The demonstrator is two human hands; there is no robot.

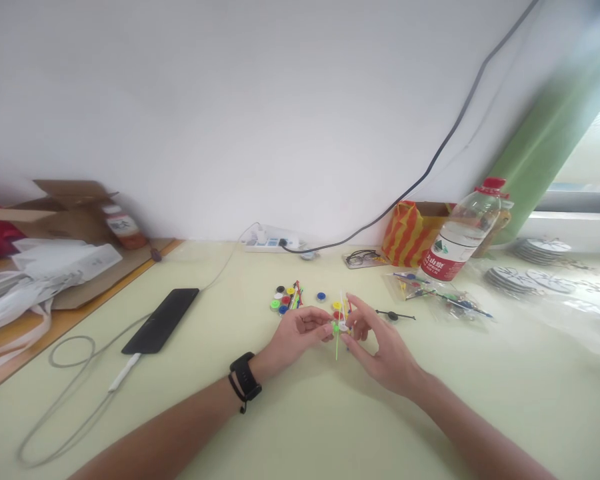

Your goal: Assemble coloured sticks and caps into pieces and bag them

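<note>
My left hand point(305, 328) is closed, its thumb and fingertips pinching a thin bright green plastic stick point(337, 348) with a small round part near its middle. Facing it, my right hand point(383, 341) has thumb and forefinger curved around a white plastic piece point(343, 327) with a thin stem, which meets the green one. Fingers partly hide where the two join. Just beyond the hands lie small coloured discs, among them a blue disc point(321, 297) and a yellow disc point(337, 305). Several more discs and thin coloured sticks point(297, 293) form a pile behind my left hand.
A black stick with a round hub point(393, 316) lies right of the hands. Farther right are plastic bags of parts point(453, 303), a large water bottle point(463, 233) and stacked grey discs point(513, 280). A phone point(161, 321) with its cable lies left. A power strip point(270, 245) sits by the wall.
</note>
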